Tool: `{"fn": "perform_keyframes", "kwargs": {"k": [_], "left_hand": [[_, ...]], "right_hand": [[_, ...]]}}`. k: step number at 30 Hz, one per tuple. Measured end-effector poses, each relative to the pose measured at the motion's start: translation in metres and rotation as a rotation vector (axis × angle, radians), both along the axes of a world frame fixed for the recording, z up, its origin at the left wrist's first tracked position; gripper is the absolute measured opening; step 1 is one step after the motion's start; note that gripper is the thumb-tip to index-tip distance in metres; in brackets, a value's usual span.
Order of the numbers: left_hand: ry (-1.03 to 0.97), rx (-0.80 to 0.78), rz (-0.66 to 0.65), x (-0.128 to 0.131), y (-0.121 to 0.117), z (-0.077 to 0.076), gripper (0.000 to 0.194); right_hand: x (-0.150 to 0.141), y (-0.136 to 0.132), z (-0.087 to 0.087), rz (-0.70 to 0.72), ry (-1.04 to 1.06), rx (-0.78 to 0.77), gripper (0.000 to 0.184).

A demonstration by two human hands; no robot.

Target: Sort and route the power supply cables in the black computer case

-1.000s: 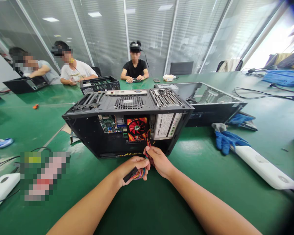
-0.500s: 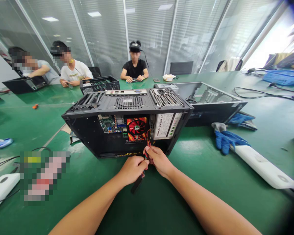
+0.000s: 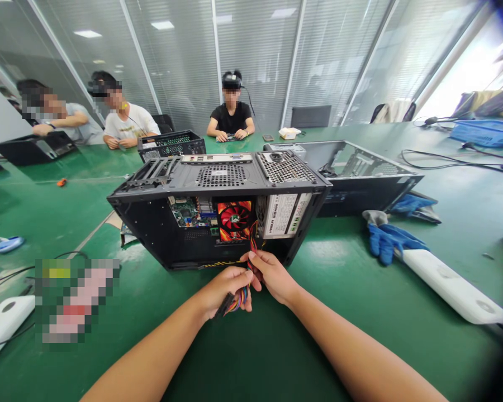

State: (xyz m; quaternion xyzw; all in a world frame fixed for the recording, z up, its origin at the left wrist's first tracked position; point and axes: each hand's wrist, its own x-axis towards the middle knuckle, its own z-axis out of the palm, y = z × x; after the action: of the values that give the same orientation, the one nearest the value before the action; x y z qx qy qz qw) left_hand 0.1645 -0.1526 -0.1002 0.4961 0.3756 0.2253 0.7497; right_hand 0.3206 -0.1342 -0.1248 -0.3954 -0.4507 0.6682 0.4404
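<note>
A black computer case (image 3: pixel 222 184) lies before me with its side open. Inside show a motherboard (image 3: pixel 186 212), a red cooling fan (image 3: pixel 235 218) and a white-labelled power supply (image 3: pixel 287 215). A bundle of coloured power cables (image 3: pixel 238 301) runs out from beside the fan to my hands. My left hand (image 3: pixel 228 290) is closed around the bundle, and its black connector (image 3: pixel 223 304) sticks out by the palm. Just to the right, my right hand (image 3: pixel 272 273) pinches the same cables nearer the case.
A second open case (image 3: pixel 369 192) stands behind on the right. Blue gloves (image 3: pixel 392 237) and a white power strip (image 3: pixel 448 282) lie at the right. A blue basket (image 3: pixel 486 133) is farther off. Several people sit across the green table (image 3: pixel 318 352), with another case (image 3: pixel 171 144) between.
My left hand has turned and loosened, so more of the cables and connector shows. My right hand stays nearly in place. At far left, a co-worker's case has shifted left.
</note>
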Motion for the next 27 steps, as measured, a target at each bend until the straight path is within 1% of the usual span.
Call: {"fn": "perform_keyframes", "kwargs": {"k": [3,7,9,14,16,18,22,24,27], "left_hand": [[-0.006,-0.009,0.001,-0.0003,0.0002,-0.0014,0.049],[0.121,0.036,0.05,0.0037,-0.0037,0.0009,0.048],[0.204,0.104,0.076,0.0061,-0.005,0.0015,0.047],[0.401,0.348,0.102,0.0089,-0.0042,-0.0006,0.041],[0.415,0.374,0.104,0.0087,-0.004,-0.0013,0.041],[0.359,0.307,0.095,0.0079,-0.0043,-0.0012,0.042],[0.149,0.076,0.038,0.0043,-0.0039,0.0004,0.051],[0.077,0.022,0.011,0.002,-0.0024,0.0006,0.055],[0.016,-0.001,-0.019,-0.0001,-0.0001,-0.0005,0.057]], "right_hand": [[-0.0003,0.0001,0.0009,0.0,0.003,-0.002,0.044],[-0.001,0.0006,0.0012,-0.028,0.004,-0.006,0.044],[-0.0013,0.0008,0.0008,-0.033,0.009,-0.012,0.044],[-0.0016,0.001,-0.0004,-0.044,-0.001,-0.002,0.044],[-0.0016,0.0012,-0.0009,-0.048,-0.006,0.002,0.044],[-0.0015,0.0014,-0.0017,-0.043,-0.007,0.005,0.043],[-0.0014,0.0008,-0.0019,-0.025,-0.04,0.014,0.043],[-0.0015,0.0002,-0.0011,-0.026,-0.049,0.023,0.043],[-0.0016,-0.0004,-0.0001,-0.035,-0.033,0.03,0.041]]}}
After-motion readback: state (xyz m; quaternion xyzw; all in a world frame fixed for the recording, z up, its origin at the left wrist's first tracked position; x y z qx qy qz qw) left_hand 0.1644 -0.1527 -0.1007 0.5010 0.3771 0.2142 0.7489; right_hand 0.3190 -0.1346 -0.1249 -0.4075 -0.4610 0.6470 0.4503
